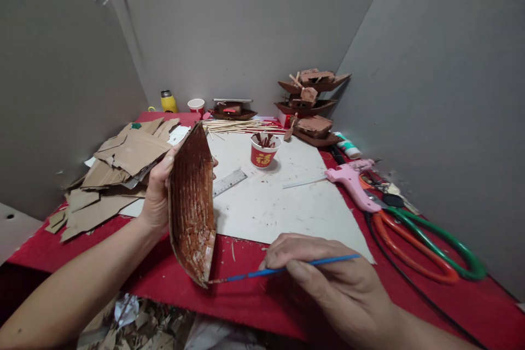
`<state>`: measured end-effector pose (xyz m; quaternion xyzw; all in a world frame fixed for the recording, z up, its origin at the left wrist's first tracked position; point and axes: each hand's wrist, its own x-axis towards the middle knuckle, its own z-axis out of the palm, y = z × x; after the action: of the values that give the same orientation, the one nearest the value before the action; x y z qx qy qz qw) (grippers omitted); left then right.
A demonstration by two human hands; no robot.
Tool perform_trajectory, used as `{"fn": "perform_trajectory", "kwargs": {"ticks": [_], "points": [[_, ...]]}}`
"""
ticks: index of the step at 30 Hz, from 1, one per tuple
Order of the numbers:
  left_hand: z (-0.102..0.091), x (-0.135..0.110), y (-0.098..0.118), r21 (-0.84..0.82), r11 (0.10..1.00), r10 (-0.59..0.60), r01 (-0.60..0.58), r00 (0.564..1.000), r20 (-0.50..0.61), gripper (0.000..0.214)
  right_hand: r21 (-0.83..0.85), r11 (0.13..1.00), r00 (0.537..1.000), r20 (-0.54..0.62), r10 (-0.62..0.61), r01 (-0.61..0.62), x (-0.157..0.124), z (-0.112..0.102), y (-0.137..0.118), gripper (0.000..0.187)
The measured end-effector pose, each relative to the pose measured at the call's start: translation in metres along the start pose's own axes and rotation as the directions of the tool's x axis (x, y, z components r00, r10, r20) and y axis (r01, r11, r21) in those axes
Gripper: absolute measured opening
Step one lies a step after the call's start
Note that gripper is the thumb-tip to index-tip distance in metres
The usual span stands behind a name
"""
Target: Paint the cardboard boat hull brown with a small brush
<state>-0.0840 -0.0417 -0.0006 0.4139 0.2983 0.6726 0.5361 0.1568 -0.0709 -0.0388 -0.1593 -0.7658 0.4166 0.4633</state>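
The boat-shaped cardboard hull [191, 191] is held on end in the air above the near part of the red-covered counter [246, 302], its hollow side turned to your view. Its inside is glossy reddish brown, with ridges running lengthwise; toward the lower end the coat turns patchy, with paler bits showing through (the rim there looks lighter too). Your left hand [158, 191] grips the hull on its left side: the thumb lies along the edge, and the other fingers reach behind it, their tips peeping out past the right edge.

Your right hand [336, 279] pinches a blue paintbrush [268, 272] between thumb and fingers, well apart from the hull itself. The brush's brown-stained tip is at the hull's lowest corner, touching it or just beside it.

Beyond the hull, a white board [270, 208] carries a ruler [229, 182] and a red paper cup [262, 157] streaked brown inside. Torn cardboard [131, 147] is heaped to your left; a pink glue gun [356, 186] lies to your right.
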Motion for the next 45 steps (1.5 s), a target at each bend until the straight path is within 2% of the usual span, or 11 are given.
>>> {"fn": "perform_trajectory", "kwargs": {"ticks": [3,8,15,19,23,27,30,36,39,42,45], "points": [[0.0014,0.0002,0.0001,0.007,1.0,0.01,-0.01,0.999,-0.032,0.038,-0.013,0.999,0.999,-0.011,-0.034,0.034,0.0008,0.0007,-0.0014,0.02],[0.0007,0.0014,0.001,0.03,0.998,0.048,-0.047,0.998,-0.039,0.038,-0.099,0.988,0.99,0.089,-0.113,0.122,0.003,-0.0007,-0.005,0.025],[-0.0007,0.0013,-0.0007,0.028,0.998,0.062,-0.061,0.997,-0.041,0.039,-0.074,0.992,0.995,-0.02,-0.102,0.1,0.0001,0.0001,-0.0056,0.025],[0.0008,-0.0016,-0.0028,-0.014,0.999,0.052,-0.052,0.999,0.014,0.039,-0.064,0.987,0.989,0.023,-0.146,0.147,0.0048,0.0044,-0.0029,0.029],[-0.0002,-0.0042,-0.0027,-0.003,1.0,0.029,-0.029,0.999,0.036,0.05,-0.078,0.989,0.99,0.08,-0.119,0.125,0.0064,0.0045,-0.0031,0.025],[-0.0016,-0.0048,-0.0026,0.0,1.0,0.011,-0.011,0.999,0.034,0.054,-0.088,0.994,0.997,0.02,-0.07,0.072,0.002,0.0022,-0.0027,0.025],[-0.0007,-0.0052,-0.003,-0.002,1.0,0.001,-0.001,1.0,0.022,0.05,-0.091,0.992,0.996,-0.028,-0.086,0.083,0.001,0.0028,-0.0004,0.031],[0.0024,-0.0061,-0.0004,-0.029,1.0,-0.011,0.012,0.999,0.031,0.051,-0.101,0.989,0.994,0.012,-0.104,0.105,0.0022,0.0032,-0.0036,0.028],[0.0018,-0.0064,0.0,-0.036,0.999,-0.022,0.023,0.999,0.032,0.052,-0.114,0.99,0.995,-0.04,-0.087,0.082,-0.0006,0.0025,-0.0046,0.022],[0.0017,-0.0063,-0.0015,-0.048,0.998,-0.026,0.027,0.999,0.027,0.051,-0.146,0.983,0.99,-0.068,-0.12,0.109,-0.0015,0.0035,-0.0009,0.024],[0.0035,-0.0063,-0.0029,-0.041,0.998,-0.056,0.057,0.998,0.024,0.047,-0.139,0.979,0.987,-0.027,-0.156,0.151,0.0008,0.005,0.0029,0.029]]}}
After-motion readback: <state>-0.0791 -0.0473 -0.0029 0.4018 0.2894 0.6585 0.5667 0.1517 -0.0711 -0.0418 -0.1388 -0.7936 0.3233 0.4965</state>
